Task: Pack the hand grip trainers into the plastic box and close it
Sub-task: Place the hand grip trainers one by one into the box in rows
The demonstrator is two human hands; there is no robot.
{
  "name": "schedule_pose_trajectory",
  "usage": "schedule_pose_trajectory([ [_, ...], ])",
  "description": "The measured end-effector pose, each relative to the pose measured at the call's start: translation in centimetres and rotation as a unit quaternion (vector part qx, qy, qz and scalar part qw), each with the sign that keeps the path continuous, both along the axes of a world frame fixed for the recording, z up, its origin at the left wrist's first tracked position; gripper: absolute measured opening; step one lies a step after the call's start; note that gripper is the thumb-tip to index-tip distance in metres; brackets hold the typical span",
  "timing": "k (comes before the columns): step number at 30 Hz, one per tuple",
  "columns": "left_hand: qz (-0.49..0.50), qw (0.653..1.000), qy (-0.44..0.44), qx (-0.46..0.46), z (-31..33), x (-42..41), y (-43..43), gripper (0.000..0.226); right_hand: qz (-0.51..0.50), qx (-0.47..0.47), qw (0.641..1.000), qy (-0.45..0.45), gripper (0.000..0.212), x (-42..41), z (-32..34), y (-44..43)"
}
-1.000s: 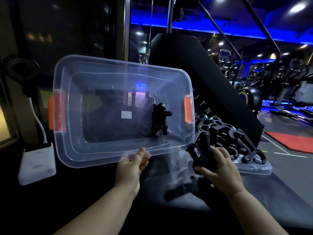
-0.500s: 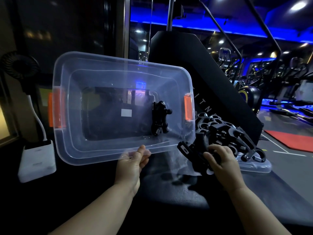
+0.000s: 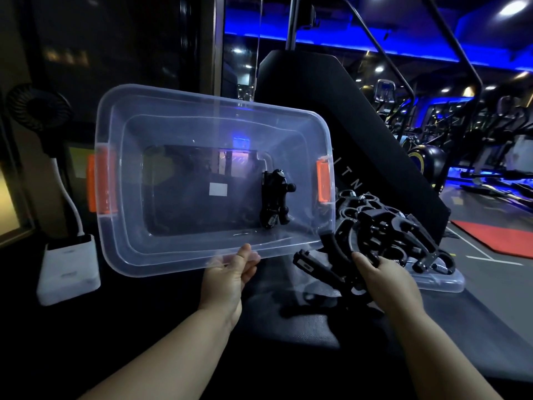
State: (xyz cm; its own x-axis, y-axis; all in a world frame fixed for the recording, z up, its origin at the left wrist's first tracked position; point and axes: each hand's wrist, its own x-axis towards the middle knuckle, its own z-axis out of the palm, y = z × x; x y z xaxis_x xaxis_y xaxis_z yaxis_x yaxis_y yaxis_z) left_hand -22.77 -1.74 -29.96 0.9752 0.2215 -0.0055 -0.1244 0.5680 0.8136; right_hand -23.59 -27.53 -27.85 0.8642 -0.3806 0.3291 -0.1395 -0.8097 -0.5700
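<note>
My left hand [image 3: 230, 275] grips the near rim of a clear plastic box [image 3: 144, 249] with orange latches, tilting it so its opening faces me. One black hand grip trainer [image 3: 274, 197] lies inside it near the right end. My right hand [image 3: 383, 278] is shut on another black grip trainer [image 3: 320, 264], held just below the box's right corner. Behind that hand, a pile of several black trainers [image 3: 398, 229] rests on the clear lid [image 3: 444, 281] lying flat on the dark surface.
A white power block [image 3: 69, 267] with a cable and a small black fan [image 3: 37, 108] stand at the left. A tall black padded machine panel [image 3: 331, 111] rises behind the box. Gym equipment and a red mat [image 3: 496, 235] fill the right background.
My right hand has lifted its trainer and swung it leftward and up toward the box's lower right corner. The box has stayed almost still in my left hand.
</note>
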Motion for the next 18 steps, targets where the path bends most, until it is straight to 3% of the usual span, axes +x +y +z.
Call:
schedule_pose_trajectory([
  [4, -0.002, 1.000, -0.002, -0.004, 0.0, 0.1, 0.0, 0.016, -0.005, -0.009, 0.997, 0.071, 0.070, -0.3, 1.1, 0.8],
  [9, -0.005, 1.000, -0.004, -0.003, -0.2, 0.1, 0.1, 0.017, 0.010, -0.010, 0.994, 0.111, 0.067, -0.5, 1.8, 1.7],
  [13, -0.007, 1.000, -0.008, -0.001, -0.2, 0.1, 0.1, 0.021, -0.009, -0.095, 0.992, 0.086, 0.067, -1.0, 2.1, 2.6],
  [18, -0.006, 1.000, -0.009, -0.011, 0.0, 0.0, 0.0, 0.025, -0.011, -0.123, 0.992, -0.008, 0.059, -1.2, 3.3, 3.2],
])
